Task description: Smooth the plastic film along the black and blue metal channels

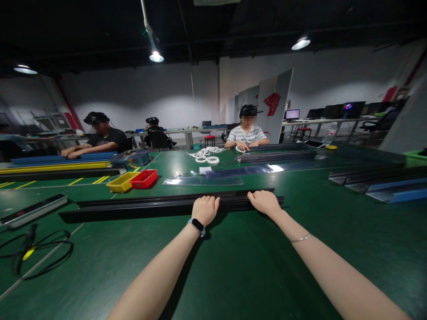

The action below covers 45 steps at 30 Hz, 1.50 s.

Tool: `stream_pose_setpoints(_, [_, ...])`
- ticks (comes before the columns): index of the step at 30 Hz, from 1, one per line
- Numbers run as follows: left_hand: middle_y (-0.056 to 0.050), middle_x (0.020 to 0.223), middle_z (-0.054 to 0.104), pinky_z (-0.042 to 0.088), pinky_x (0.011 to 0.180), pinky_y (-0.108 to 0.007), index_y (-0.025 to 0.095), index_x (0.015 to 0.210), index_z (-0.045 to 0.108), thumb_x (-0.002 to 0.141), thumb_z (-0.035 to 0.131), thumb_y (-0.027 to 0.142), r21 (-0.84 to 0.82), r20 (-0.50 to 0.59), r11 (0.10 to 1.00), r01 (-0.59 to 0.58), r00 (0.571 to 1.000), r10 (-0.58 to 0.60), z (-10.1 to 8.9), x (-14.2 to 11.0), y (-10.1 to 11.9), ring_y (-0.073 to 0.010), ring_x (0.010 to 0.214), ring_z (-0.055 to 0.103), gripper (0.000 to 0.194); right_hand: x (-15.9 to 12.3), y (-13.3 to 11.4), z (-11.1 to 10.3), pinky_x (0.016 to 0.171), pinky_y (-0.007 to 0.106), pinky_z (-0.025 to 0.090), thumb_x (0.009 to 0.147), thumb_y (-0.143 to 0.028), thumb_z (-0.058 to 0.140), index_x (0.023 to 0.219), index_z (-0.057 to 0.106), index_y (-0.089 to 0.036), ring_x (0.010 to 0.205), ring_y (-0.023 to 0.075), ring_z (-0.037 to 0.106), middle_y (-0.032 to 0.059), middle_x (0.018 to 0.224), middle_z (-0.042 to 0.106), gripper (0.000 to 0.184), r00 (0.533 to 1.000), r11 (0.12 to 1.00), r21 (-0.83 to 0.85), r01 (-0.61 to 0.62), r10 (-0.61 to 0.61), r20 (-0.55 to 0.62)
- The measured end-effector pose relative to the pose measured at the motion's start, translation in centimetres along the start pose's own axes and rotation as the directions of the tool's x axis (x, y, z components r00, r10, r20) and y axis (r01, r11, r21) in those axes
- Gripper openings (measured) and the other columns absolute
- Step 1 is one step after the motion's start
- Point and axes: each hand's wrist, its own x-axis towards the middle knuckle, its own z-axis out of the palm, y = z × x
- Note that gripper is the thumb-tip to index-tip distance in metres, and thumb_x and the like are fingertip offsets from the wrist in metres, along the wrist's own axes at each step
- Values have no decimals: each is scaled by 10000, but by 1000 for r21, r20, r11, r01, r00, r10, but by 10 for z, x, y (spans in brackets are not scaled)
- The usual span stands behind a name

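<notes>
Several long black rails (143,205) lie side by side across the green table (233,266) in front of me. My left hand (205,209) is closed over the near edge of the rails, a dark watch on its wrist. My right hand (265,202) rests on the rails near their right end, its fingers curled over the top. Both arms reach forward from the bottom of the view.
A yellow bin (122,182) and a red bin (144,178) stand behind the rails, next to clear plastic strips (203,181). White rings (207,155) lie further back. Black cable (36,249) is coiled at left. More rails (376,178) sit at right. Other people work across the table.
</notes>
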Motion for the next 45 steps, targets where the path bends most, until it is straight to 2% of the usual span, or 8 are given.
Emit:
stream_pose_setpoints(7, [-50,636,532,255,571,-247,150,660,515,840,226,367,5,-8,1000,-7,1000,7,-1,0,1,-126,632,463,404,-1,1,2,713,296,366,809,-456,119,690,635,-132,735,187,550,119,732,594,621,1000,999,46,-11,11,0])
stream_pose_setpoints(22, [-53,630,540,288,587,-248,145,667,523,838,231,366,1,18,1000,1,1000,-1,-4,0,2,-127,625,485,405,-5,-1,-6,688,244,361,810,-473,113,719,641,-141,742,163,549,102,737,596,630,1000,998,63,-30,30,-4])
stream_pose_setpoints(28, [-36,625,538,279,575,-258,164,671,508,840,216,371,20,37,1000,6,999,-7,-2,1,1,-135,603,479,396,-5,15,-12,666,260,347,808,-485,119,708,639,-180,717,166,544,77,740,599,611,999,999,48,-8,11,-53])
stream_pose_setpoints(35, [-37,672,525,292,613,-259,166,727,489,841,233,335,31,41,1000,3,999,-5,-7,4,5,-127,652,465,326,0,33,-4,614,251,333,804,-504,101,675,629,-177,656,150,538,66,714,599,635,998,997,56,61,-62,12])
stream_pose_setpoints(41, [-43,732,517,307,635,-257,170,752,471,839,236,325,-5,91,998,-63,994,63,-24,18,18,-129,723,448,295,-1,34,-1,562,250,326,812,-482,86,622,617,-177,609,151,538,59,677,592,641,997,995,62,79,-79,-3])
stream_pose_setpoints(45, [-38,715,516,324,630,-256,170,753,466,834,245,300,-75,142,986,-150,977,160,-26,34,43,-124,709,450,268,-1,34,-1,553,234,329,812,-483,97,626,615,-156,583,132,534,71,671,590,640,997,994,81,80,-80,4])
